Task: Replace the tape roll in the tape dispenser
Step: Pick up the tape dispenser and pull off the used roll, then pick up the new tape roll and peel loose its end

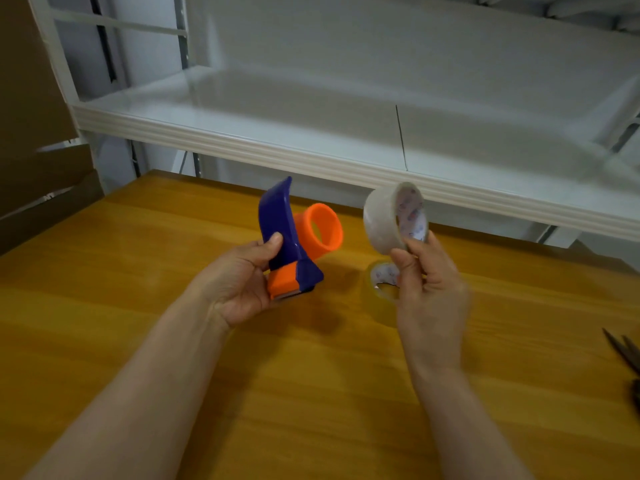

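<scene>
My left hand [239, 282] grips a blue and orange tape dispenser [282, 237] above the wooden table [138, 271]. Its orange hub [323, 232] is bare and points right. My right hand [427, 282] holds a clear tape roll [382, 220] by its lower rim, raised just right of the hub and apart from it. A second, yellowish tape roll [379, 285] lies flat on the table under my right hand, partly hidden by my fingers.
A white metal shelf [311, 157] runs across just behind the table. Brown cardboard [31, 133] stands at the far left. Dark scissors [627, 355] lie at the table's right edge, partly cut off by the frame.
</scene>
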### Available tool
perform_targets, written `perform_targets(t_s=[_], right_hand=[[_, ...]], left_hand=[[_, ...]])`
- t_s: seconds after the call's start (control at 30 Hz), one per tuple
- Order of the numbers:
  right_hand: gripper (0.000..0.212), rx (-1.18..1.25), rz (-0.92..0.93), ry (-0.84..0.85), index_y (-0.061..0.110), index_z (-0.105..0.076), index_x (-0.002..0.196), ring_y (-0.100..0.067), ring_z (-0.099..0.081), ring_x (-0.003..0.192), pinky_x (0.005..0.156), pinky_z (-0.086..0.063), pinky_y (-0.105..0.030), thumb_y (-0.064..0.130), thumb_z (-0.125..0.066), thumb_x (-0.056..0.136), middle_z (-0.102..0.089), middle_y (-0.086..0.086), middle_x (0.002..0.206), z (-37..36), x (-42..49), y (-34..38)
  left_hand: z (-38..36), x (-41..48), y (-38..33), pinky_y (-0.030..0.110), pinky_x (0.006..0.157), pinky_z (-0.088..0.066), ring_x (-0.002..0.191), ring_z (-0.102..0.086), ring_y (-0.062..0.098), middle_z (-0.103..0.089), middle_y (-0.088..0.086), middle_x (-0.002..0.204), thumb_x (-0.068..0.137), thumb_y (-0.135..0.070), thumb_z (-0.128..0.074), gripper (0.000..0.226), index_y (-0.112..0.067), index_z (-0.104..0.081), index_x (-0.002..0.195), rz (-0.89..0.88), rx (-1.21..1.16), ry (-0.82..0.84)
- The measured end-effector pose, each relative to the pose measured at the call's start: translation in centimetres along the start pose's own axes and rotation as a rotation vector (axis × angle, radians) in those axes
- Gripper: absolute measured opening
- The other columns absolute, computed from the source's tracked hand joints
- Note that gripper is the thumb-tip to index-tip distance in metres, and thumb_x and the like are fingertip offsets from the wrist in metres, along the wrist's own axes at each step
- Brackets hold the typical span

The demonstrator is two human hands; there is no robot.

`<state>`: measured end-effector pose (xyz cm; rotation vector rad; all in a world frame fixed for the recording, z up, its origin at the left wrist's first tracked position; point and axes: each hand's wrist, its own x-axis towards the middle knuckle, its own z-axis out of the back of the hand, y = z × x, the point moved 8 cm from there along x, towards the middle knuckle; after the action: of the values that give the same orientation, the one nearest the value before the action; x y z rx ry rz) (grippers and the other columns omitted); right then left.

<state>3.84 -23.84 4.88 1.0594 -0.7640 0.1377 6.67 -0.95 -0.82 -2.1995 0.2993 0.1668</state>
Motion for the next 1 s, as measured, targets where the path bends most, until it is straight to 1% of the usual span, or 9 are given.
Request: perform_targets(t_s=[0.1, 0.23, 0.37, 0.5, 0.57, 0.67, 0.73, 0.87, 1.0], right_hand=[[0.018, -0.273, -0.010, 0.190, 0.019, -0.076, 0.108, -0.024, -0.063, 0.112, 0.088, -0.042, -0.021, 0.019, -0.066, 0.094, -0.068, -0.007, 0.123, -2.0, 1.3, -0.1], [0.023, -0.613, 0.000, 0.587, 0.022, -0.074, 0.113, -0.024, -0.058, 0.108, 0.083, -0.043, -0.031, 0.020, -0.058, 0.097, -0.060, -0.006, 0.126, -7.8, 1.1, 0.7], [0.016, -0.670, -0.063, 0.722, 0.019, -0.072, 0.107, -0.019, -0.058, 0.094, 0.071, -0.044, -0.029, 0.022, -0.060, 0.097, -0.066, -0.005, 0.107, -11.3, 1.3, 1.2], [0.032, -0.489, -0.147, 0.813, 0.027, -0.065, 0.128, -0.020, -0.064, 0.108, 0.080, -0.050, -0.031, 0.021, -0.063, 0.097, -0.067, -0.001, 0.126, -13.6, 0.8, 0.8], [0.040, -0.337, -0.169, 0.789, 0.033, -0.059, 0.134, -0.017, -0.063, 0.114, 0.088, -0.053, -0.033, 0.018, -0.062, 0.097, -0.063, 0.003, 0.134, -13.2, 0.8, 0.7], [0.033, -0.293, -0.144, 0.603, 0.030, -0.066, 0.126, -0.015, -0.066, 0.102, 0.085, -0.051, -0.029, 0.014, -0.059, 0.098, -0.069, 0.001, 0.125, -9.8, 3.0, 0.3], [0.026, -0.274, -0.155, 0.479, 0.027, -0.072, 0.115, -0.014, -0.064, 0.082, 0.074, -0.049, -0.027, 0.013, -0.059, 0.097, -0.073, -0.001, 0.106, -6.6, 4.5, -0.2], [0.021, -0.316, -0.185, 0.309, 0.026, -0.073, 0.108, -0.013, -0.066, 0.096, 0.085, -0.056, -0.035, 0.017, -0.057, 0.099, -0.070, 0.007, 0.102, -0.6, 5.5, -1.8], [0.020, -0.286, -0.186, 0.184, 0.026, -0.071, 0.112, -0.002, -0.063, 0.091, 0.082, -0.056, -0.026, 0.016, -0.058, 0.099, -0.070, 0.010, 0.102, 2.8, 3.9, -3.7]], left_hand=[[1.4, 0.0, -2.0, 0.049, 0.074, -0.064, 0.108, -0.073, 0.033, -0.070, 0.013, 0.130, 0.085, -0.026, -0.066, 0.050, -0.014, -0.058, 0.133, -0.109, -0.127, -0.048], [2.1, 0.1, -3.3, 0.050, 0.089, -0.059, 0.114, -0.071, 0.031, -0.073, 0.009, 0.127, 0.082, -0.030, -0.067, 0.047, -0.017, -0.061, 0.126, -0.211, -0.249, -0.033], [2.3, 0.3, -3.1, 0.053, 0.101, -0.049, 0.119, -0.066, 0.032, -0.076, 0.009, 0.119, 0.079, -0.030, -0.068, 0.040, -0.018, -0.065, 0.117, -0.221, -0.250, -0.049], [1.8, 0.1, -3.0, 0.053, 0.093, -0.056, 0.108, -0.073, 0.034, -0.074, 0.014, 0.122, 0.082, -0.029, -0.067, 0.039, -0.015, -0.065, 0.118, -0.215, -0.260, -0.020], [1.9, 0.1, -2.9, 0.053, 0.082, -0.061, 0.103, -0.075, 0.037, -0.074, 0.017, 0.121, 0.084, -0.028, -0.067, 0.044, -0.012, -0.062, 0.124, -0.193, -0.275, -0.023], [1.8, 0.3, -2.2, 0.053, 0.093, -0.054, 0.122, -0.064, 0.040, -0.066, 0.020, 0.134, 0.085, -0.031, -0.071, 0.056, -0.011, -0.058, 0.135, -0.144, -0.270, -0.028], [1.4, 0.3, -1.7, 0.047, 0.087, -0.054, 0.114, -0.065, 0.034, -0.075, 0.015, 0.116, 0.079, -0.035, -0.071, 0.046, -0.013, -0.066, 0.119, -0.126, -0.227, -0.047], [0.3, 0.2, -0.2, 0.041, 0.075, -0.055, 0.095, -0.066, 0.030, -0.073, 0.014, 0.105, 0.077, -0.036, -0.070, 0.050, -0.015, -0.063, 0.122, -0.046, -0.117, -0.067], [-0.3, 0.3, 1.8, 0.043, 0.076, -0.055, 0.091, -0.065, 0.030, -0.072, 0.015, 0.102, 0.091, -0.031, -0.066, 0.033, -0.014, -0.062, 0.118, 0.068, 0.043, -0.100]])
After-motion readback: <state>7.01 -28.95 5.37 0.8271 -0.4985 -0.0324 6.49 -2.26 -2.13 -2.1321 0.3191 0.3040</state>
